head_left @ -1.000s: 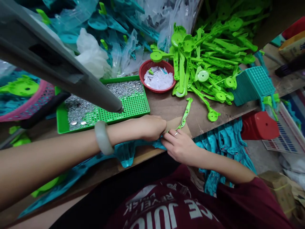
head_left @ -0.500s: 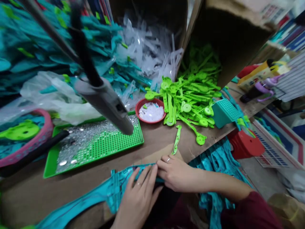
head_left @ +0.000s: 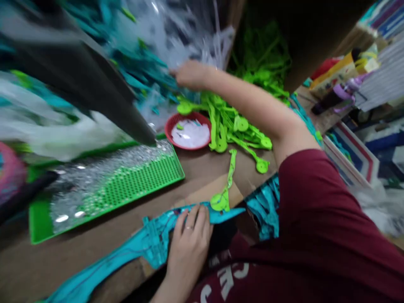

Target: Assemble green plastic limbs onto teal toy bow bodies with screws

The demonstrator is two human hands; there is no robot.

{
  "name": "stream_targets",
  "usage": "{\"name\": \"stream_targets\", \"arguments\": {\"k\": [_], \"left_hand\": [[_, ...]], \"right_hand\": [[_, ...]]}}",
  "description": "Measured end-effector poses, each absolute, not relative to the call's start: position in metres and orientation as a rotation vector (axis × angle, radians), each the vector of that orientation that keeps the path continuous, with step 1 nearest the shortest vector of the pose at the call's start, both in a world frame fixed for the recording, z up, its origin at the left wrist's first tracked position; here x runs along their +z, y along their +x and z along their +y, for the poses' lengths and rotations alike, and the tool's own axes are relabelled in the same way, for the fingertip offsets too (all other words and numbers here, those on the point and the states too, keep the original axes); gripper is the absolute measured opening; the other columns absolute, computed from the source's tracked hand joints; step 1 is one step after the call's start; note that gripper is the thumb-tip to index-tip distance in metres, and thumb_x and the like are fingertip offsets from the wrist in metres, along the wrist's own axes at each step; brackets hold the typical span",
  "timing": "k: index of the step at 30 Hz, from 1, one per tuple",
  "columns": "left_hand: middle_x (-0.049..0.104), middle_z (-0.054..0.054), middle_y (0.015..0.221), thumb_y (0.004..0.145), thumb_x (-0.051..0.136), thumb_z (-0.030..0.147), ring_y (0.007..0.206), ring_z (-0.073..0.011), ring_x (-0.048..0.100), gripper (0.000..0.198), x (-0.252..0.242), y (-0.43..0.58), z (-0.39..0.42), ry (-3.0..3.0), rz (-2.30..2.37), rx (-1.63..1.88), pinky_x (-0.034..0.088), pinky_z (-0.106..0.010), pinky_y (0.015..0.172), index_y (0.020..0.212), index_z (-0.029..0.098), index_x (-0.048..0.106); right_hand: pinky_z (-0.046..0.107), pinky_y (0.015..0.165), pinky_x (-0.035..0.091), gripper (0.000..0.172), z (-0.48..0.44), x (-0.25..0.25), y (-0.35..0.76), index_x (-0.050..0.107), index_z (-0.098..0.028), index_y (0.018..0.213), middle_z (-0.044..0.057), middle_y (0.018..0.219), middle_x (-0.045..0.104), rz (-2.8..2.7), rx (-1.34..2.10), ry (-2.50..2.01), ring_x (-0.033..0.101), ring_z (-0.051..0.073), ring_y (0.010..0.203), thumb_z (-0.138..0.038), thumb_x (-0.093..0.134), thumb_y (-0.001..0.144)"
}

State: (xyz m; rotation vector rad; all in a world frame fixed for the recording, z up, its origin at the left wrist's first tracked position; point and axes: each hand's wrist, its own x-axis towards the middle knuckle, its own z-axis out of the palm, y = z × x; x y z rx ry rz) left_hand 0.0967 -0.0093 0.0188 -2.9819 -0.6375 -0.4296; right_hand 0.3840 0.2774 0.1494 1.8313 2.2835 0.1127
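Observation:
A long, curved turquoise plastic shell (head_left: 132, 244) with ribs and thin wires lies along the front of the table. My left hand (head_left: 189, 240) is closed over its upper edge, fingers pressed together on it. Touching the shell's right part is a green plastic piece with a round end (head_left: 221, 201), its narrow arm pointing away from me. My right hand (head_left: 191, 75) is stretched far forward over the heap of turquoise parts (head_left: 148, 71), beside the clear plastic pieces (head_left: 189, 25). Motion smears its fingers, so any held thing cannot be made out.
Left of centre, a green perforated tray (head_left: 139, 185) bears many small metal bits. Beyond it stands a red basket (head_left: 170, 132) with white bits. Green plastic parts (head_left: 221, 122) are piled under my right forearm. A grey tool (head_left: 104, 84) hangs above the tray.
My right hand has left the turquoise shell and reached forward to the heap at the back. The left hand stays on the shell. The view has shifted somewhat.

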Motion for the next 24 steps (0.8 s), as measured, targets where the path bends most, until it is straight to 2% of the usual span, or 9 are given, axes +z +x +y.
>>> {"name": "stream_targets", "arguments": {"k": [3,5,7,9,12,14,17,22,24], "left_hand": [[0.071,-0.018,0.123,0.1,0.048,0.02,0.115,-0.0321,0.063,0.033,0.024,0.103,-0.006,-2.99,-0.577,-0.358,0.046,-0.049,0.102,0.117,0.008,0.073],[0.071,-0.019,0.121,0.101,0.047,0.02,0.113,-0.033,0.063,0.033,0.026,0.106,-0.007,-2.992,-0.519,-0.371,0.046,-0.048,0.1,0.114,0.006,0.073],[0.072,-0.02,0.118,0.1,0.047,0.02,0.111,-0.0341,0.063,0.033,0.029,0.107,-0.007,-2.993,-0.506,-0.399,0.046,-0.048,0.099,0.11,0.004,0.074],[0.072,-0.021,0.116,0.1,0.047,0.021,0.109,-0.0352,0.063,0.035,0.035,0.107,-0.006,-3.007,-0.528,-0.423,0.047,-0.049,0.097,0.109,0.001,0.074],[0.071,-0.023,0.115,0.101,0.045,0.027,0.106,-0.0356,0.063,0.038,0.042,0.111,-0.004,-3.038,-0.617,-0.448,0.049,-0.049,0.092,0.111,0.002,0.072],[0.071,-0.022,0.117,0.102,0.044,0.031,0.107,-0.0348,0.064,0.039,0.043,0.12,-0.003,-3.07,-0.669,-0.511,0.05,-0.048,0.091,0.114,0.005,0.071],[0.066,-0.023,0.129,0.102,0.046,0.034,0.118,-0.0346,0.061,0.042,0.037,0.146,0.001,-3.162,-0.67,-0.657,0.048,-0.049,0.098,0.128,0.006,0.063],[0.063,-0.025,0.134,0.099,0.055,0.036,0.122,-0.0373,0.058,0.05,0.026,0.185,0.008,-3.23,-0.698,-0.518,0.046,-0.05,0.102,0.134,0.0,0.057],[0.065,-0.025,0.129,0.098,0.057,0.032,0.118,-0.0378,0.059,0.047,0.029,0.192,0.008,-3.197,-0.715,-0.365,0.047,-0.049,0.097,0.131,-0.001,0.059]], "right_hand": [[0.001,0.055,0.01,0.02,0.264,0.173,0.391,0.008,0.002,0.047,0.001,0.11,0.051,2.376,0.493,1.529,0.052,0.027,0.124,-0.008,-0.009,0.047],[0.001,0.054,0.003,0.029,0.227,0.193,0.393,0.011,0.002,0.047,0.002,0.11,0.051,2.294,1.008,1.397,0.058,0.019,0.117,-0.006,-0.016,0.045],[0.006,0.052,0.021,0.056,0.162,0.202,0.388,0.034,0.01,0.052,0.006,0.108,0.05,2.271,1.258,1.39,0.049,0.022,0.128,-0.004,-0.021,0.047],[0.016,0.069,0.046,0.072,0.08,0.186,0.383,0.057,-0.001,0.067,0.012,0.127,0.064,2.488,1.168,1.502,0.055,0.014,0.131,-0.02,-0.01,0.082],[0.028,0.08,0.063,0.036,-0.035,0.127,0.385,0.063,-0.018,0.075,0.012,0.132,0.069,2.831,0.652,1.325,0.074,0.014,0.098,-0.029,0.041,0.101],[0.041,0.088,0.064,0.018,-0.085,0.083,0.393,0.062,-0.018,0.082,0.018,0.128,0.07,2.882,0.404,1.44,0.073,0.022,0.103,-0.02,0.052,0.097],[0.046,0.093,0.061,0.015,-0.114,0.037,0.4,0.062,-0.015,0.092,0.024,0.131,0.066,2.824,0.144,1.74,0.068,0.025,0.112,-0.009,0.048,0.092],[0.048,0.09,0.059,0.043,-0.1,0.022,0.382,0.056,-0.009,0.128,0.022,0.119,0.061,2.373,0.057,2.458,0.062,0.031,0.107,-0.033,0.056,0.092],[0.047,0.088,0.059,0.049,-0.091,0.024,0.371,0.051,-0.006,0.135,0.022,0.115,0.058,2.138,0.067,2.62,0.062,0.031,0.104,-0.029,0.056,0.092]]}}
